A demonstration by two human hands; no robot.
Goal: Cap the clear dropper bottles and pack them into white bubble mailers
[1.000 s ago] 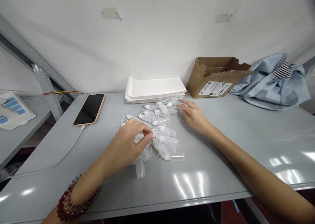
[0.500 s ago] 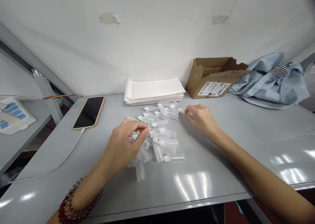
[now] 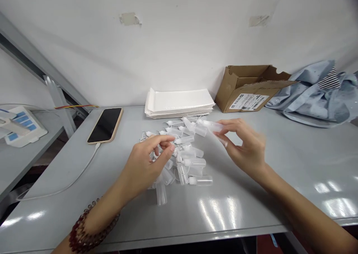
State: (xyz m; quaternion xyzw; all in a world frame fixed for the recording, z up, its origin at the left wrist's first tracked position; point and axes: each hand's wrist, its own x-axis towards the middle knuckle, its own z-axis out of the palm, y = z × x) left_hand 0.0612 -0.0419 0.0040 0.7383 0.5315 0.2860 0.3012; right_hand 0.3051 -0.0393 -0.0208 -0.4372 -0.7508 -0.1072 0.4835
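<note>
Small translucent plastic needle-tip bottles (image 3: 195, 162) with white caps lie in a loose heap on the grey table (image 3: 235, 187). My right hand (image 3: 244, 144), right of the heap, has thumb and fingers closed on one such bottle (image 3: 214, 126), blurred by motion. A second clear piece shows beside its thumb, too smeared to name. Over the heap's left side, my left hand (image 3: 151, 157) is bent into a pinch among the caps. Whatever lies between those fingertips is too small to make out. A beaded bracelet (image 3: 92, 224) circles the left wrist.
Behind the heap lies a stack of white padded envelopes (image 3: 179, 101). An opened cardboard box (image 3: 246, 92) stands to their right, near a light blue cloth (image 3: 310, 97). At the left, a phone (image 3: 105, 125) is attached to a white cable (image 3: 81, 175). A white wall (image 3: 173, 41) rises behind.
My right hand has lifted and come nearer, turning, with a bottle now plainly seen in its fingers. My left hand has barely moved at the heap. The whole view has shifted slightly.
</note>
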